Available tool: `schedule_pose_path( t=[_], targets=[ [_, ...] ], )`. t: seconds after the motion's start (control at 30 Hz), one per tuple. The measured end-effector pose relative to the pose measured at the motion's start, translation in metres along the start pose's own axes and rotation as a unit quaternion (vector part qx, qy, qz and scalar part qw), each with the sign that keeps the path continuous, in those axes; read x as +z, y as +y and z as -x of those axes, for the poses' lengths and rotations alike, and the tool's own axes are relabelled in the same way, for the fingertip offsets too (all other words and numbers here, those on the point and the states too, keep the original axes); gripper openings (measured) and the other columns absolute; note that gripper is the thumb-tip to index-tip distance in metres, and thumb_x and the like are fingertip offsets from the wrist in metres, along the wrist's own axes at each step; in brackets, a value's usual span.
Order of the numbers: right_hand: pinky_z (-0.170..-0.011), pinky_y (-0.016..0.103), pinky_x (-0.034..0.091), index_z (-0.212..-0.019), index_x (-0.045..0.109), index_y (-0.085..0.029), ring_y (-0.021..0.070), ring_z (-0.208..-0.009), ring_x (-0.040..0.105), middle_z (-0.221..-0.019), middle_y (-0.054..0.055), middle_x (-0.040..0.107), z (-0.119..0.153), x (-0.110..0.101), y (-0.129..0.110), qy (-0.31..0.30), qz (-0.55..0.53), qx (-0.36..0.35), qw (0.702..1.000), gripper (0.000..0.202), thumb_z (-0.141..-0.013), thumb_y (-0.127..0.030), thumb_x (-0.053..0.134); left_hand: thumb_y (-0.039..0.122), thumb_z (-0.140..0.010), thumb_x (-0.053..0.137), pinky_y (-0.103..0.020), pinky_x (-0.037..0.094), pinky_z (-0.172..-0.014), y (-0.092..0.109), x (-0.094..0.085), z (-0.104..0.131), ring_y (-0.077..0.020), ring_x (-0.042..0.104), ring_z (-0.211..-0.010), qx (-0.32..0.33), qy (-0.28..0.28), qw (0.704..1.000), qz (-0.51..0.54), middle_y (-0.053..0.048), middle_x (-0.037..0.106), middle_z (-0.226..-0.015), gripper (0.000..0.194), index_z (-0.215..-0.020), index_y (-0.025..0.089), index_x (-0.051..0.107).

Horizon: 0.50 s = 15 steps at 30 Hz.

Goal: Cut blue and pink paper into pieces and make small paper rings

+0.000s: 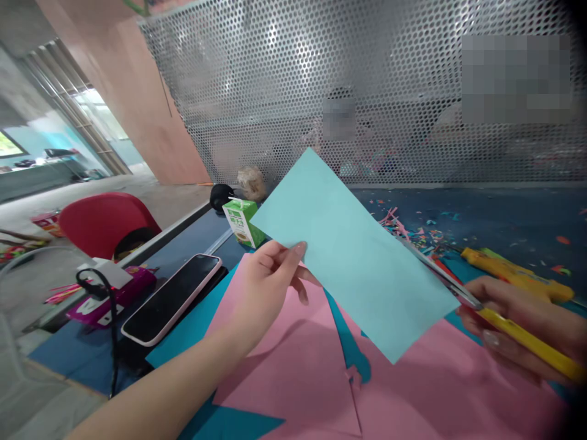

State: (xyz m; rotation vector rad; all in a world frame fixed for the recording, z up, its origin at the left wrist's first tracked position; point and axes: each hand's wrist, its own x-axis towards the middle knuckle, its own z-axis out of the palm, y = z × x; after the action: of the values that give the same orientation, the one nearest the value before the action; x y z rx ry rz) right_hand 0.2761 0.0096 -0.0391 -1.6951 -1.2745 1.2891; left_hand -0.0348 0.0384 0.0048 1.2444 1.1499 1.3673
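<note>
Watching the head view, I judge the sheet (348, 250) light, slightly stiff and easily creased, best pinched flat near an edge. It slants above the pink paper (293, 373). My left hand (261, 287) reaches up from the lower left, thumb over the sheet's near edge, fingers beneath, pinching narrowly. My right hand (527, 305) comes in from the right, curled around the scissors (523, 335), blades by the sheet's far edge; I can't tell their opening.

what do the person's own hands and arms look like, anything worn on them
The left hand is bare, with no ring or glove visible, and the left forearm shows no sleeve, watch or bracelet. The right hand is gloveless, with a shiny thumbnail.
</note>
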Motion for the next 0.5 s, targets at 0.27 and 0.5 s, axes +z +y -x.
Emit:
schedule_pose_path(
  t=[0.27, 0.5],
  targets=[
    [-0.031, 0.021, 0.019, -0.065, 0.045, -0.03, 0.0118, -0.039, 0.027, -0.057, -0.003, 0.042, 0.001, 0.001, -0.014, -0.055, 0.003, 0.035, 0.998, 0.039, -0.059, -0.059, 0.071, 0.043, -0.085, 0.071, -0.02, 0.048, -0.037, -0.001, -0.001, 0.0, -0.013, 0.062, -0.049, 0.018, 0.0, 1.0, 0.004, 0.001, 0.062, -0.061, 0.031, -0.073, 0.018, 0.059],
    [-0.042, 0.03, 0.043, -0.079, 0.045, -0.034, 0.0195, -0.05, 0.043, -0.058, -0.003, 0.044, 0.006, 0.009, 0.002, 0.054, 0.064, -0.115, 0.99, 0.044, -0.062, -0.069, 0.066, 0.043, -0.085, 0.071, -0.02, 0.048, -0.038, -0.001, 0.0, 0.001, -0.0106, 0.057, -0.045, 0.015, -0.003, 1.0, 0.004, 0.002, 0.062, -0.057, 0.031, -0.072, 0.018, 0.058]
  ],
)
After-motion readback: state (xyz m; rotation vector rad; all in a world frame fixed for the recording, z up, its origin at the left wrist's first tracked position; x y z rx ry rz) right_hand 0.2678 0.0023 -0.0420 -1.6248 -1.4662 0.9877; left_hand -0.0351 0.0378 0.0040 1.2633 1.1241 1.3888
